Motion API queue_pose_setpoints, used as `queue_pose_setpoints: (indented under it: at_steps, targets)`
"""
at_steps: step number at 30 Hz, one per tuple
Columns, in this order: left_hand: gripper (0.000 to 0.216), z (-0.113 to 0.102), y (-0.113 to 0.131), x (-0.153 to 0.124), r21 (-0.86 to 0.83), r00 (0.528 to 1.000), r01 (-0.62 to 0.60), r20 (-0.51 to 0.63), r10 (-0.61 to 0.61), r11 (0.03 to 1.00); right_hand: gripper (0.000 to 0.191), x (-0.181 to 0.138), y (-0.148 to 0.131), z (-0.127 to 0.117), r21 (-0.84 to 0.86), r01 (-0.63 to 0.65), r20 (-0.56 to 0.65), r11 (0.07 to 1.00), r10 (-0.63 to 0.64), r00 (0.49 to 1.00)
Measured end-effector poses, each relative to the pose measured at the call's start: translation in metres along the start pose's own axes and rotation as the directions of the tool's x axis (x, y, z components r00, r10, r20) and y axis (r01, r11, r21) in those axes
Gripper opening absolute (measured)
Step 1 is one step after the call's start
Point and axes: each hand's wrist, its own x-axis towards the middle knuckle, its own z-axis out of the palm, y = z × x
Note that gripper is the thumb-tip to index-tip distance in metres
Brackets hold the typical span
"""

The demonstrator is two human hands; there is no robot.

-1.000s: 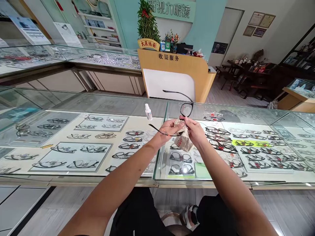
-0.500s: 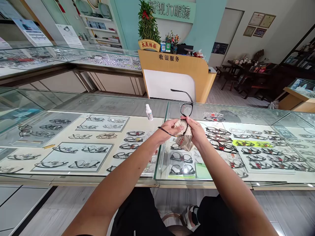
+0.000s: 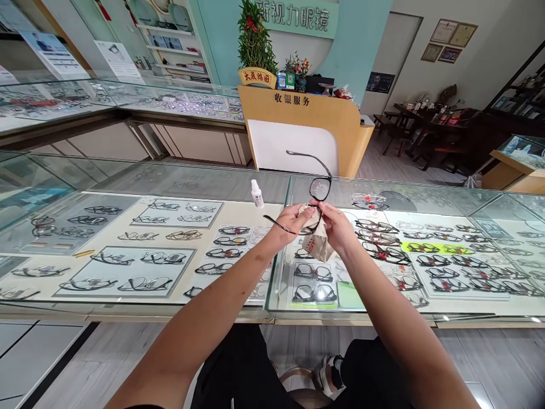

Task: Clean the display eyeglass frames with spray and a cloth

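Observation:
Black-framed eyeglasses (image 3: 320, 188) are held above the glass counter, turned on end with one temple pointing away and the other toward the left. Small droplets seem to dot the far lens. My left hand (image 3: 290, 224) is closed on a beige cloth (image 3: 317, 243) with red lettering, which wraps the near lens. The fingers of my right hand (image 3: 336, 222) pinch the frame near its bridge, with the cloth hanging against them. On the counter, left of the hands, a small white spray bottle (image 3: 257, 194) stands upright.
Beneath my hands runs a glass display counter (image 3: 272, 317) with rows of eyeglasses inside. Trays of frames (image 3: 128, 271) lie to the left, more glasses (image 3: 447, 261) to the right. A wooden cashier desk (image 3: 300, 116) stands beyond, with a potted plant (image 3: 257, 42) on it.
The eyeglasses have shifted and tilted slightly left, their temples swinging leftward. The cloth has moved a little with my hands, which keep their hold.

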Motion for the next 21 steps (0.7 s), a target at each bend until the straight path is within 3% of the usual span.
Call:
queue_pose_setpoints:
  at_steps: [5,10,13,15,17,19,21]
  targets:
    - [0.062,-0.008,0.001,0.001,-0.161,0.978,0.161,0.162,-0.135,0.974,0.045,0.004,-0.001,-0.003,0.028,0.004,-0.064,1.0,-0.002,0.998]
    - [0.056,-0.015,-0.003,0.007,-0.253,0.977,0.212,0.057,-0.205,0.944,0.038,0.011,-0.004,-0.014,-0.006,0.124,-0.156,0.992,-0.123,0.98]
    - [0.038,-0.02,0.001,0.009,-0.319,0.97,0.235,0.022,-0.24,0.918,0.031,0.007,-0.016,-0.02,-0.143,0.272,-0.158,0.952,-0.293,0.943]
    - [0.03,-0.026,0.006,0.009,-0.346,0.96,0.273,0.034,-0.279,0.897,0.025,-0.001,-0.03,-0.021,-0.314,0.427,-0.103,0.848,-0.477,0.873]
    - [0.029,-0.032,0.012,0.008,-0.355,0.941,0.335,0.078,-0.329,0.873,0.019,-0.013,-0.047,-0.02,-0.493,0.55,-0.007,0.674,-0.636,0.772]
    - [0.033,-0.038,0.015,0.007,-0.351,0.92,0.391,0.133,-0.367,0.851,0.016,-0.026,-0.066,-0.017,-0.652,0.606,0.121,0.456,-0.726,0.677]
    - [0.038,-0.043,0.017,0.007,-0.348,0.906,0.421,0.197,-0.374,0.837,0.016,-0.039,-0.084,-0.012,-0.766,0.618,0.302,0.178,-0.749,0.59]
